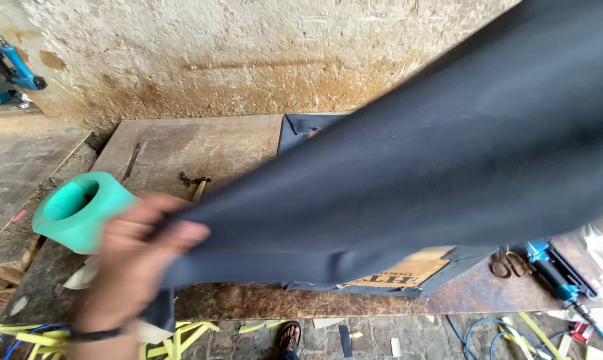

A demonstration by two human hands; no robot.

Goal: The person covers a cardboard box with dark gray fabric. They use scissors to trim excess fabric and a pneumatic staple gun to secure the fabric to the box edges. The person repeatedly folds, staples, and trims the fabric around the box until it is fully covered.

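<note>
My left hand [138,257] pinches the near corner of a large dark grey fabric sheet [408,160], lifted and stretched across the view toward the upper right. My right hand is out of view. Under the fabric, a board partly wrapped in the same dark cloth [408,273] lies on the wooden workbench [208,143]. A mint-green foam roll [81,210] rests just left of my hand.
A hammer [196,183] lies on the bench behind my hand. Scissors [508,262] and a blue pneumatic stapler [555,270] with a blue hose sit at the right. Another blue tool [15,67] rests upper left. Yellow strips [21,333] and a sandalled foot [288,337] are on the floor.
</note>
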